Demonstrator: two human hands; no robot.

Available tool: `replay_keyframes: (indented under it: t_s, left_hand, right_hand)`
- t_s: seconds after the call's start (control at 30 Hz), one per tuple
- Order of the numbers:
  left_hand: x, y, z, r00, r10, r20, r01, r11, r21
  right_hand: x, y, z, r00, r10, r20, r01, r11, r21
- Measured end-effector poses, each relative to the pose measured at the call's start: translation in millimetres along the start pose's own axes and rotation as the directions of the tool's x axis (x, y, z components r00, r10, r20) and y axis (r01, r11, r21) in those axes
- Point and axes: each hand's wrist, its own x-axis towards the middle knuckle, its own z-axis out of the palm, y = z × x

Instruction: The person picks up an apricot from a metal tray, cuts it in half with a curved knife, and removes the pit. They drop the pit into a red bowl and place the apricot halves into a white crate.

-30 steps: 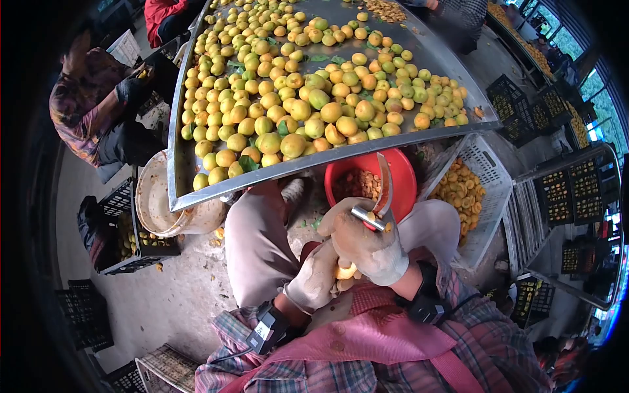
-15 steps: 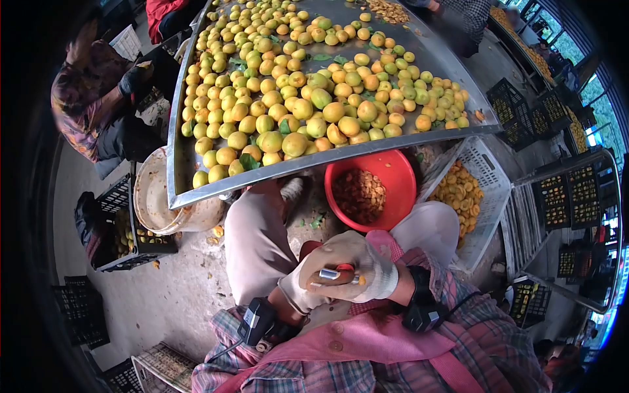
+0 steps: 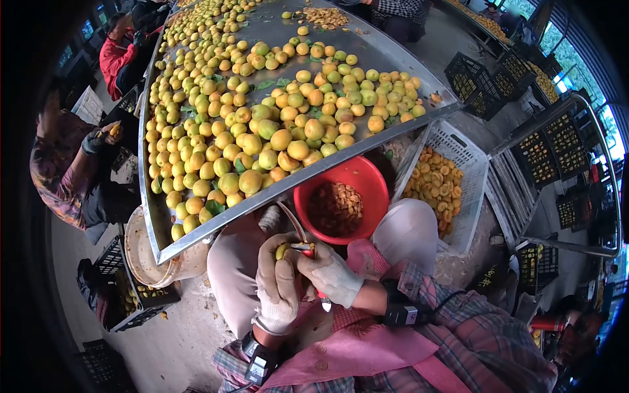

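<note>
Both hands wear pale gloves and meet above my lap. My left hand [image 3: 276, 285] is closed on a small yellow-green fruit [image 3: 282, 251]. My right hand [image 3: 327, 272] grips a red-handled tool [image 3: 306, 249], its metal end against the fruit. Just beyond the hands stands a red basin [image 3: 373, 196] with pits or small pieces inside. Many yellow and green fruits [image 3: 249, 181] lie on the metal table [image 3: 393, 131] above it.
A white crate [image 3: 475, 177] of halved fruits stands right of the basin. A white bucket [image 3: 135, 252] and a black crate [image 3: 128, 321] are at the left. One co-worker [image 3: 62, 170] sits left of the table, another in red [image 3: 116, 59] farther back.
My hands have moved left and forward and drawn apart a little, showing the fruit and the tool. The view has shifted, so the table and basin appear farther left.
</note>
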Motion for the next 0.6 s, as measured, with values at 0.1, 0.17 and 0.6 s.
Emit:
replay_keyframes:
  t_s: [0.1,0.17,0.6]
  left_hand:
    - [1,-11,2,0.996,0.086,0.014,-0.087,0.977,0.192]
    - [-2,-7,7,0.999,-0.035,0.006,0.034,0.994,0.103]
    - [0,-42,6,0.814,-0.566,0.129,0.457,0.487,-0.744]
  right_hand:
    - [11,-15,-23,0.686,0.481,0.546,-0.653,0.075,0.754]
    - [7,-9,-11,0.7,0.474,0.534,-0.603,-0.008,0.797]
    - [13,61,-36,0.875,0.104,-0.473,-0.162,0.983,-0.085]
